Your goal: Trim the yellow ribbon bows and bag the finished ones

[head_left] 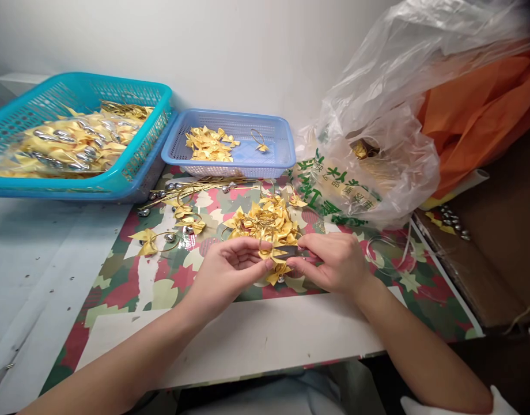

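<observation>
My left hand (233,266) pinches a small yellow ribbon bow (267,252) between thumb and fingertips. My right hand (334,262) is closed on a flat dark grey piece (286,252) that tapers towards the bow; its kind is unclear. The two hands almost meet, and the grey piece touches or overlaps the bow. Right behind them lies a pile of yellow bows on gold wire rings (265,222). Another yellow bow (279,274) with a silver bell hangs or lies just below my fingers; I cannot tell which.
Ringed bows with bells (148,242) lie left of the pile, near gold wires (200,187). Behind stand a blue basket (228,171) with loose bows and a teal basket (135,158) of bagged pieces. A plastic bag (377,190) stands right, beside a cardboard box (493,259).
</observation>
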{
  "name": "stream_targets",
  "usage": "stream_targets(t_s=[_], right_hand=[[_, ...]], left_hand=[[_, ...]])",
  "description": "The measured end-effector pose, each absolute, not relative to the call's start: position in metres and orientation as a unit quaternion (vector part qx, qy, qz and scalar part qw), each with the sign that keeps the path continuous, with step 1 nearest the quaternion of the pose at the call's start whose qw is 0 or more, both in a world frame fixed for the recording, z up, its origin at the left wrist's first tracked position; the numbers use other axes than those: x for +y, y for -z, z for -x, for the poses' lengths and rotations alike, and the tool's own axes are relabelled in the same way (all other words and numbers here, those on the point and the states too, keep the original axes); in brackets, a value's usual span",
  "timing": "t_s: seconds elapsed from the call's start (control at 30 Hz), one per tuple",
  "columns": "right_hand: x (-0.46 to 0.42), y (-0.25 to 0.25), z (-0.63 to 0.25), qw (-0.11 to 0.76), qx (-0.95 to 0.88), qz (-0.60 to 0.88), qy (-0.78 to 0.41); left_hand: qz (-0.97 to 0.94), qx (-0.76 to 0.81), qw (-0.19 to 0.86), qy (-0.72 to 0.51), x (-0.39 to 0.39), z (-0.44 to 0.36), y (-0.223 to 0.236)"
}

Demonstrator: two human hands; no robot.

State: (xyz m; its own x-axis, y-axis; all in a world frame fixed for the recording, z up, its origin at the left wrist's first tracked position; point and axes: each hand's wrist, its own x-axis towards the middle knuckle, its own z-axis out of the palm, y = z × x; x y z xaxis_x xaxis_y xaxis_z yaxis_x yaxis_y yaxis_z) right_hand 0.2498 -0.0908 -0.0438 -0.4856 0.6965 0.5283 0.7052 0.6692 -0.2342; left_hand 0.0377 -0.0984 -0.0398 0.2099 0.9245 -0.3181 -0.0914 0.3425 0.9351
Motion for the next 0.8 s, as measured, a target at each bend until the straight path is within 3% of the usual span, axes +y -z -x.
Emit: stream_targets(t_s=[0.53, 0.8], right_hand=[[-0.0900, 0.0433, -0.2525, 0.254, -0.902, 0.327, -0.124], [-0.0896, 0.0436, -0.2548, 0.256, -0.887, 0.374, -0.088]], left_hand=[[-0.476, 0.480, 0.629, -0.384, -0.1003, -0.0369, 0.0404], [-0.496, 0.437, 0.636, -0.398, -0.1036, -0.0371, 0.0431]])
